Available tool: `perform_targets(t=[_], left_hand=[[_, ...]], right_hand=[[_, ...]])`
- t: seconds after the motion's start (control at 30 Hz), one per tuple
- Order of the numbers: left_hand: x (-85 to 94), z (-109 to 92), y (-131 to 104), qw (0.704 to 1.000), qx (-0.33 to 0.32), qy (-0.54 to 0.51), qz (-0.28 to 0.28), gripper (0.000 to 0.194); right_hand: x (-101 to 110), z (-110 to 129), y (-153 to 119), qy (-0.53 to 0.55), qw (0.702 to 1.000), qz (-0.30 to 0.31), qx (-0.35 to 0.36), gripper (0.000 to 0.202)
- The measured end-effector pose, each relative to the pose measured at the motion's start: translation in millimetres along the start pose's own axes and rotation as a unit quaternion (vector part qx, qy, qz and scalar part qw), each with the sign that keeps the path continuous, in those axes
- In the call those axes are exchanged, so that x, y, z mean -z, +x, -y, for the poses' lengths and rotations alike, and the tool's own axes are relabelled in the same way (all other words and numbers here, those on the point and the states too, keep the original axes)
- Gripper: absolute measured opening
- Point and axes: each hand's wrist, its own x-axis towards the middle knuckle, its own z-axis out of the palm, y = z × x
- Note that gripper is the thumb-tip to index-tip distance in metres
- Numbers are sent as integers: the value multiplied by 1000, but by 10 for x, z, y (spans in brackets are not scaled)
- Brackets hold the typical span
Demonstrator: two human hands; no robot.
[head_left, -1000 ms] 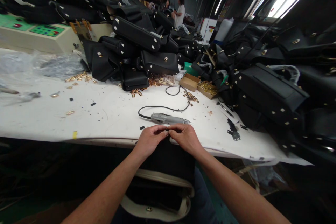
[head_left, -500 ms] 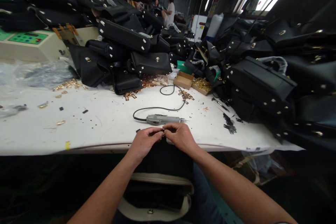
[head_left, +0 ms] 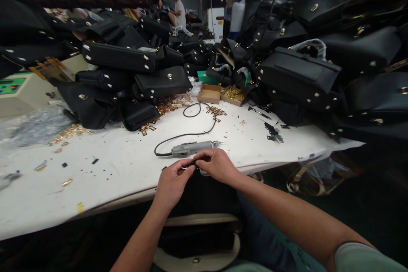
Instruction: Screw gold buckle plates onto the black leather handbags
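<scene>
A black handbag point(head_left: 207, 193) rests on my lap against the table's front edge, its pale-lined opening towards me. At the bag's far edge, the fingers of my left hand point(head_left: 174, 180) are pinched together. My right hand point(head_left: 218, 166) pinches at the same spot, its fingertips meeting those of the left. Between them shows a small dark piece, too small and too covered to name. Just beyond my hands lies a grey electric screwdriver point(head_left: 191, 148), its bit pointing right and its black cord point(head_left: 183, 136) looping behind it.
Black handbags point(head_left: 117, 57) are heaped at the back, with more bags point(head_left: 296, 74) on the right. Gold fittings point(head_left: 72, 132) lie scattered on the white table point(head_left: 127, 153). A cardboard box point(head_left: 209, 93) stands by a box of brass parts point(head_left: 233, 93). Two people sit far behind.
My view has turned to the right and tilted slightly, so the table's things appear shifted left. Both hands stay pinched at the bag's far edge.
</scene>
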Motion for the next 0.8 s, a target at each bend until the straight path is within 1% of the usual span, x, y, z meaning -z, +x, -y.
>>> perform_targets(t=[0.1, 0.27, 0.43, 0.57, 0.8], left_hand=[[-42, -37, -4, 1000, -5, 17, -1, 38], [-96, -37, 17, 1000, 0, 19, 20, 34], [-115, -44, 56, 999, -20, 6, 33, 29], [-135, -30, 66, 999, -23, -14, 39, 27], [-172, 60, 82, 998, -8, -48, 38, 28]], right_hand=[[51, -28, 14, 13, 1000, 2, 2, 19], [136, -20, 12, 10, 1000, 12, 3, 14], [190, 48, -24, -20, 1000, 8, 8, 19], [187, 51, -41, -50, 998, 23, 8, 20], [96, -50, -6, -107, 993, 2, 40, 19]])
